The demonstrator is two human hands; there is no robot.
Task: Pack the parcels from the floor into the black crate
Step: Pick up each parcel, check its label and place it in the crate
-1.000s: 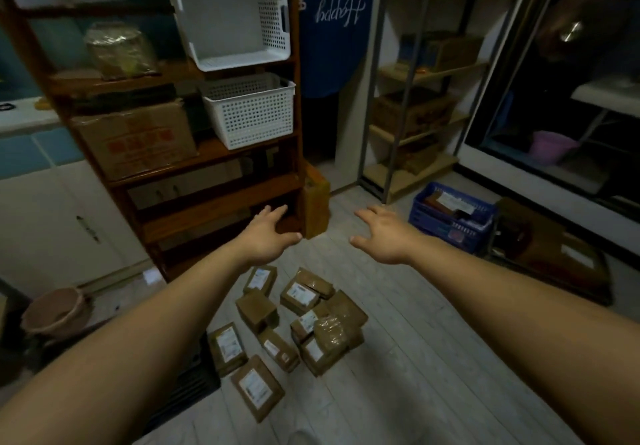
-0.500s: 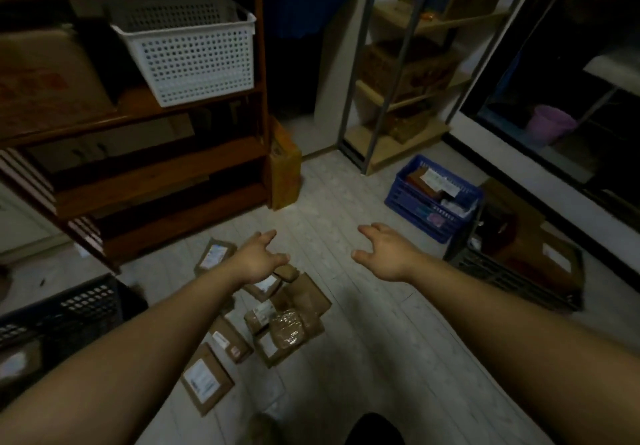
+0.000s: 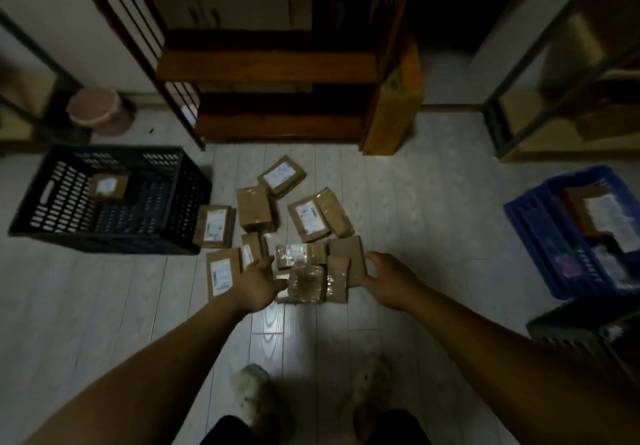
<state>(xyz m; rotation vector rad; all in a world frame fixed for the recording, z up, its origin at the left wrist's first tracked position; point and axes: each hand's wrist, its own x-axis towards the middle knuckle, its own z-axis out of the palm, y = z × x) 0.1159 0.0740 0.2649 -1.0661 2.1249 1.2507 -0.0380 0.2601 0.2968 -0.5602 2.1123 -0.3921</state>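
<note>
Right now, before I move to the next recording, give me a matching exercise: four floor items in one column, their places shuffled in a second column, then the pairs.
Things:
1. black crate
2. blue crate
3. pink bin
4. yellow carton

Places:
A. standing against the right end of the wooden shelf
B. left of the loose parcels, with one parcel inside
C. at the view's right edge
D. far left, by the wall

Pairs: 1-B, 2-C, 3-D, 4-A
</note>
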